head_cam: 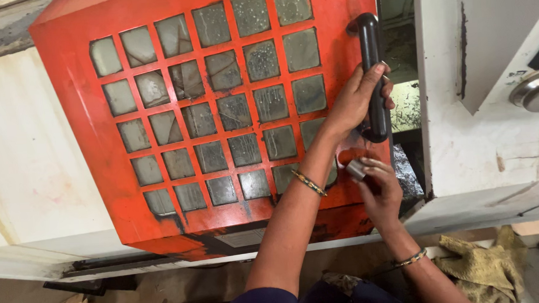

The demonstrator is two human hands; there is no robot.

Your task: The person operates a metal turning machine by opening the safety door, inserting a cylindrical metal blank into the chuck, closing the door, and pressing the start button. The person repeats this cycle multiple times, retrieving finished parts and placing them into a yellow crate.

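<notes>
An orange sliding machine door (73,87) with a grid of several grimy window panes (219,105) fills the middle of the view. My left hand (355,102) is wrapped around the door's black vertical handle (369,38) at its right edge. Just below, my right hand (383,198) holds a small grey metal cylinder (356,169) in its fingertips, close to the door's lower right corner. Both wrists wear thin bangles.
Right of the door is a narrow dark opening (401,49) into the machine, with metal chips lower down. A white machine housing (481,142) carries a round metal knob (536,91). A yellow rag (480,266) lies at the bottom right. The door rail (105,265) runs below.
</notes>
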